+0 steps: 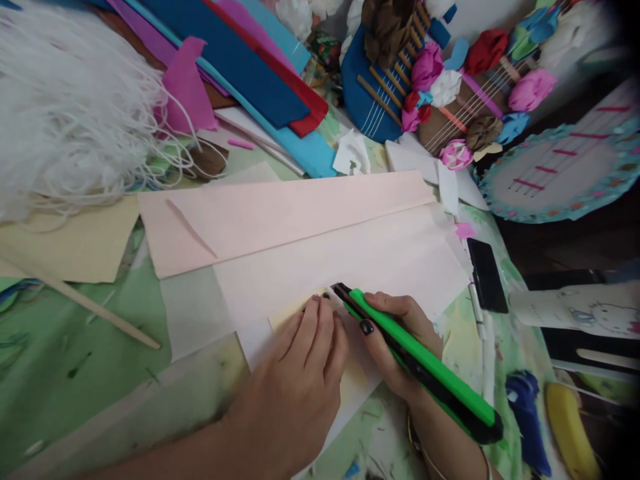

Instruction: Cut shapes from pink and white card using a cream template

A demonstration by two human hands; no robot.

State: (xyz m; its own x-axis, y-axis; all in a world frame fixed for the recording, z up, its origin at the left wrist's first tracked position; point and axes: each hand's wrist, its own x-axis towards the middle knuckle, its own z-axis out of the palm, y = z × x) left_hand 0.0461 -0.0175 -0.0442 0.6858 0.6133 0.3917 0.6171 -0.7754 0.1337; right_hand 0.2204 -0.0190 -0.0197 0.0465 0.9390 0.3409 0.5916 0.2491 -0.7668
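Observation:
A green and black utility knife (420,360) is gripped in my right hand (400,333), its tip angled down toward the upper left, onto the paper. Close beside that tip, my left hand (305,373) presses with its fingertips on a small cream piece of paper (283,313). White paper (345,257) lies beneath both hands, with a thin translucent sheet (195,313) at its left. Across the top of these papers rests a folded pale pink sheet (285,207). My left fingers lie flat and close together, holding nothing between them.
A heap of white string (75,100) and a wooden stick (115,313) are on the left. Coloured sheets (240,60) lie at the back. Decorated paper instruments (560,167) stand at the right, near a phone (487,275), a white bottle (575,307) and a yellow object (570,427).

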